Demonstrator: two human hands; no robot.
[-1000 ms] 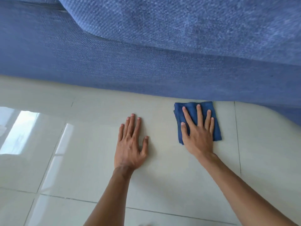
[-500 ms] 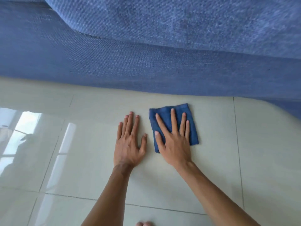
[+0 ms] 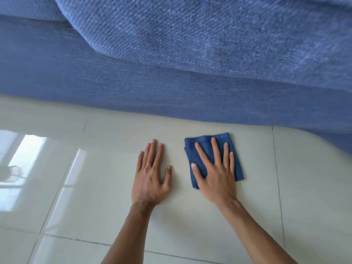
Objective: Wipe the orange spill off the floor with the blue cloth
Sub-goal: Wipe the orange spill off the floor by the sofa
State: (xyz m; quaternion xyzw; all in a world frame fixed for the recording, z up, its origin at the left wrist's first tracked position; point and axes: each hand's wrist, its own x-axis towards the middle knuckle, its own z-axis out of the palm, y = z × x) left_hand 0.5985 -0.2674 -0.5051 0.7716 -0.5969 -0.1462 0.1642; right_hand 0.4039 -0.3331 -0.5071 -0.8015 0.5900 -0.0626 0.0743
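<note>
The folded blue cloth (image 3: 190,155) lies on the pale tiled floor (image 3: 106,197), just in front of the sofa's base. My right hand (image 3: 217,178) presses flat on top of it with fingers spread, covering its middle. A little to the left, my left hand (image 3: 150,180) rests palm down on the bare tile with nothing in it. No orange spill shows on the tiles around the cloth; whatever is under the cloth is hidden.
A blue fabric sofa (image 3: 171,88) fills the upper half of the view, its cushion overhanging the base. Glossy tiles with window reflections (image 3: 28,164) extend to the left and toward me. Grout lines cross the floor.
My right hand slid the cloth left toward my left hand, then back to the right a little. My left hand has stayed planted on the tile.
</note>
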